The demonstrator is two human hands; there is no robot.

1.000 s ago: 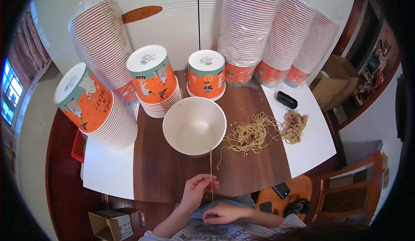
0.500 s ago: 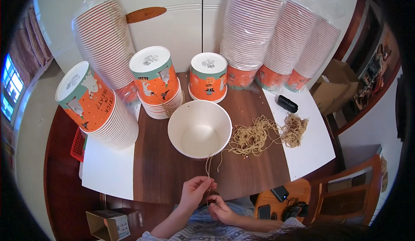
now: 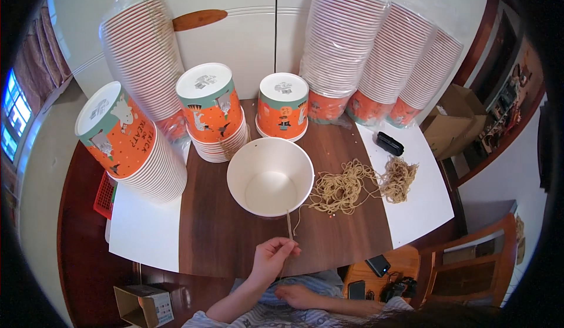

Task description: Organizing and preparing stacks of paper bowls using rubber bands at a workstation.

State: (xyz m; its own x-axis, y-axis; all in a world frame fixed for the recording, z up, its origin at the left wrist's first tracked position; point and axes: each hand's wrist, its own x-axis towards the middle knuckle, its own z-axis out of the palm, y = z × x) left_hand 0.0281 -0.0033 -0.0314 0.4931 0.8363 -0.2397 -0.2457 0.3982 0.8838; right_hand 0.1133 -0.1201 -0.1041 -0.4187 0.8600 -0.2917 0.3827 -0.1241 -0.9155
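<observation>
A white paper bucket stands mouth up in front of me, a small hole in its wall near the far rim. Tan twine hangs doubled from its near rim. My left hand pinches that twine between thumb and fingertips, just below the bucket. Beneath the left hand the strand runs down to my right hand, which is closed with curled fingers low over my lap; its fingertips are partly hidden. A loose tangle of tan twine lies right of the bucket, joined to a second bundle of twine.
Upside-down orange buckets stand behind, with nested stacks at left. Tall plastic-wrapped bucket stacks line the back. A black oblong object lies at right. A wooden chair holds a phone; a cardboard box sits below left.
My right hand has moved down, away from the left hand, toward my lap. My left hand stays pinched on the twine, slightly farther right, and the twine below the rim looks straighter.
</observation>
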